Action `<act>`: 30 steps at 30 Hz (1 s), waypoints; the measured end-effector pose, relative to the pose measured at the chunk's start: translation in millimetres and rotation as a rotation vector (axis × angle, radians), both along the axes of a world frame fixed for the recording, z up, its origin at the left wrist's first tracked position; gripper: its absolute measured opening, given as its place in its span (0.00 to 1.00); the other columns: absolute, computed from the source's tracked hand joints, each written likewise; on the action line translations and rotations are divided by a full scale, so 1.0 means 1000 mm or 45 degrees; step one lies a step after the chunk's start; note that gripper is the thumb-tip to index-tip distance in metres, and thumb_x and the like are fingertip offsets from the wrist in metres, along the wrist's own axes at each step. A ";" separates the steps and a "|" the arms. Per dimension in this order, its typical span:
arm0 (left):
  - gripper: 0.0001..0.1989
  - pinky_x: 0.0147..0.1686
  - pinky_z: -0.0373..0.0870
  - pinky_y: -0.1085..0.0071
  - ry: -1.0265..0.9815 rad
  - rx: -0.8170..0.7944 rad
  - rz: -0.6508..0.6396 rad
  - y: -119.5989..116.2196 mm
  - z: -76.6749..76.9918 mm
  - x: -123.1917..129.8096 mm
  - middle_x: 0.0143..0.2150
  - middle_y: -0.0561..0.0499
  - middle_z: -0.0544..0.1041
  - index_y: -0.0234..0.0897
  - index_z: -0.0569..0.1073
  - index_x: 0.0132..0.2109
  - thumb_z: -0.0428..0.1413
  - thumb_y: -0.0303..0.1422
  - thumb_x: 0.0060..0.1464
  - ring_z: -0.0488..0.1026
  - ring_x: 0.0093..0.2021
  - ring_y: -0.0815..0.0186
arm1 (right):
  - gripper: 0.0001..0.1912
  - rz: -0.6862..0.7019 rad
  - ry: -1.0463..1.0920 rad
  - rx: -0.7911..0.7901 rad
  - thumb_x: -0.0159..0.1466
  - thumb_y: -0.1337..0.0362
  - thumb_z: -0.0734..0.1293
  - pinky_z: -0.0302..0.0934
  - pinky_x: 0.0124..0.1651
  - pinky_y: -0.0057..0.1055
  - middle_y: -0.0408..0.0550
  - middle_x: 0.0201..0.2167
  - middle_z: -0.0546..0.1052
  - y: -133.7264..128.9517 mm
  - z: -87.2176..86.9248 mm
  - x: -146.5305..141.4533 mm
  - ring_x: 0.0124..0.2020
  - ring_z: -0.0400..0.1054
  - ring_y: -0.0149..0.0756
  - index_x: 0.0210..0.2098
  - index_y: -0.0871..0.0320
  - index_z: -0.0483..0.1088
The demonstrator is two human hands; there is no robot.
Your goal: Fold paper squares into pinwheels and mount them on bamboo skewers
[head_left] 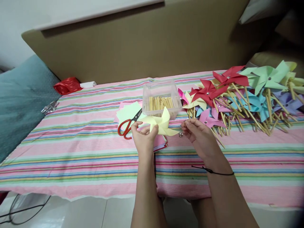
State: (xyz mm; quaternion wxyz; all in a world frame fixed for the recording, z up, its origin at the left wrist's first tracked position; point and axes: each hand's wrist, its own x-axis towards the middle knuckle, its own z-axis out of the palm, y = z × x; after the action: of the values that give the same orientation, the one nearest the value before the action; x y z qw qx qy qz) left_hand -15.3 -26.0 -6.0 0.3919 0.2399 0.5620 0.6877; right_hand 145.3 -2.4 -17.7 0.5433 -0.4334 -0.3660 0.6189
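A pale yellow paper pinwheel point(162, 124) is pinched at its middle between the thumb and fingers of my left hand point(144, 136). Just right of it, my right hand point(198, 134) has thumb and fingertips pressed together on something too small to make out. Below those fingertips a few small shiny metal pieces point(180, 134) lie on the cloth. Red-handled scissors point(128, 126) rest beside my left hand, partly over pale green paper sheets point(129, 110). More coloured sheets point(160, 144) are stacked under my left hand, mostly hidden by it.
Behind my hands stands a clear plastic box point(152, 87) of short wooden sticks point(161, 104). Many finished pinwheels on sticks, including a red pinwheel point(211, 91), are heaped at right. A red plastic bag point(67, 86) lies far left on the striped cloth point(90, 152), near clear wrapping point(50, 107).
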 end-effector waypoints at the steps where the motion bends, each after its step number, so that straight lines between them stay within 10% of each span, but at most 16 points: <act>1: 0.28 0.30 0.70 0.73 0.000 0.001 -0.005 0.000 0.000 0.000 0.26 0.55 0.80 0.43 0.56 0.42 0.66 0.29 0.39 0.77 0.24 0.67 | 0.13 0.005 0.012 0.006 0.55 0.54 0.75 0.65 0.31 0.25 0.42 0.29 0.72 0.000 0.000 0.000 0.29 0.65 0.29 0.30 0.55 0.72; 15: 0.28 0.29 0.69 0.73 -0.002 -0.005 -0.005 0.000 0.002 0.000 0.25 0.55 0.80 0.43 0.56 0.42 0.66 0.29 0.39 0.77 0.23 0.67 | 0.14 -0.039 0.001 -0.051 0.50 0.53 0.77 0.66 0.29 0.27 0.41 0.25 0.72 -0.002 -0.002 -0.006 0.25 0.64 0.27 0.30 0.56 0.78; 30: 0.27 0.29 0.71 0.74 0.171 0.072 -0.209 -0.002 0.001 0.010 0.24 0.57 0.79 0.43 0.55 0.43 0.65 0.27 0.42 0.77 0.22 0.68 | 0.04 0.069 -0.324 0.318 0.53 0.62 0.75 0.67 0.29 0.31 0.43 0.23 0.78 -0.009 0.011 -0.026 0.25 0.72 0.34 0.27 0.55 0.78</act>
State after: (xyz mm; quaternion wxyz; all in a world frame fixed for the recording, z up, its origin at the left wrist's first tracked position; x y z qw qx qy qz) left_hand -5.4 -27.5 -4.8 0.4013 0.3417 0.5458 0.6514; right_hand 119.7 -11.0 -6.8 0.5252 -0.4273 -0.5175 0.5233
